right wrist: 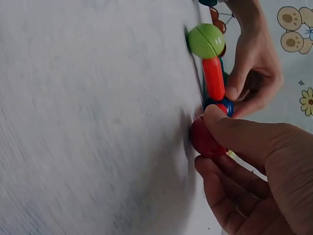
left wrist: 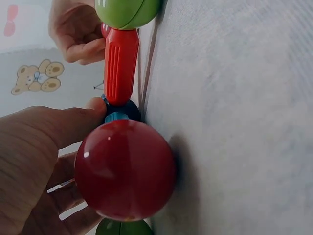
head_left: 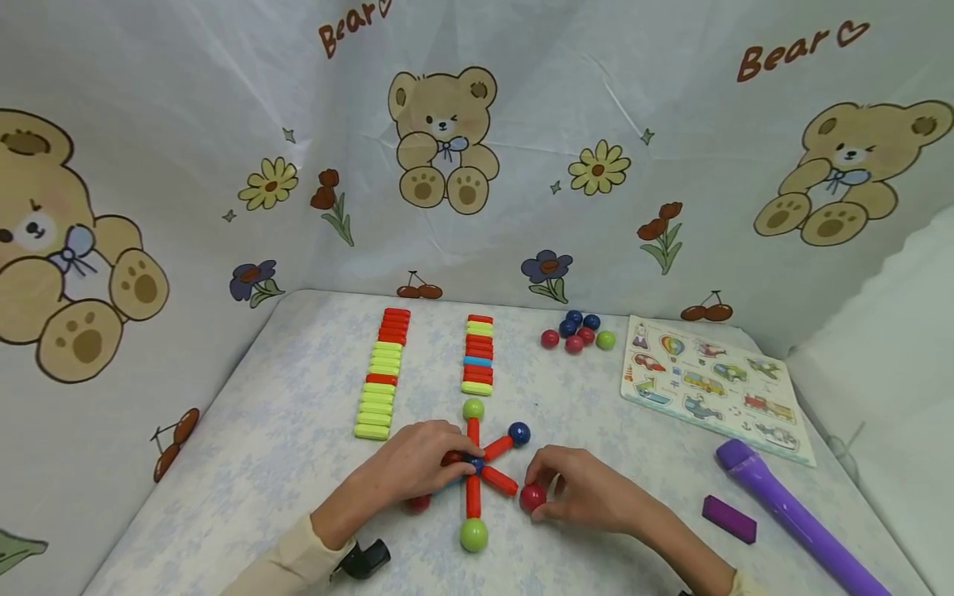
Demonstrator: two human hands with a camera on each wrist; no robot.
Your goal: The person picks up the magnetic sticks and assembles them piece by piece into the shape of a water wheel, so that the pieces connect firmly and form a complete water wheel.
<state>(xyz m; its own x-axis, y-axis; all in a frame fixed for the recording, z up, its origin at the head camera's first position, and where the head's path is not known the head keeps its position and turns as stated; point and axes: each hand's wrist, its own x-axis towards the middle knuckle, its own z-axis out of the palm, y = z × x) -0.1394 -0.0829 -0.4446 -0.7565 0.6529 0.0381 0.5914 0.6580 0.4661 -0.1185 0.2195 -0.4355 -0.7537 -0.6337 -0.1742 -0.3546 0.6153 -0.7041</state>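
A star-shaped build of rods and balls lies on the table, with a dark blue ball (head_left: pixel 477 466) at its centre. My left hand (head_left: pixel 417 455) grips this centre ball, thumb on its near side, and covers part of the left arms. Green balls (head_left: pixel 473 535) cap the near and far red rods, and a blue ball (head_left: pixel 519 433) caps the far-right one. A red ball (left wrist: pixel 126 171) ends the near-left blue rod. With thumb and fingers my right hand (head_left: pixel 585 490) pinches another red ball (right wrist: pixel 205 139), close to the bare end of the near-right red rod (head_left: pixel 499 481).
Two columns of short rods (head_left: pixel 385 358) (head_left: pixel 479 352) lie farther back. Several loose balls (head_left: pixel 574 346) sit beside them. To the right are a picture puzzle board (head_left: pixel 715 385), a purple block (head_left: pixel 729 519) and a purple toy microphone (head_left: pixel 797 513). A bear-print cloth (head_left: pixel 522 240) hangs behind.
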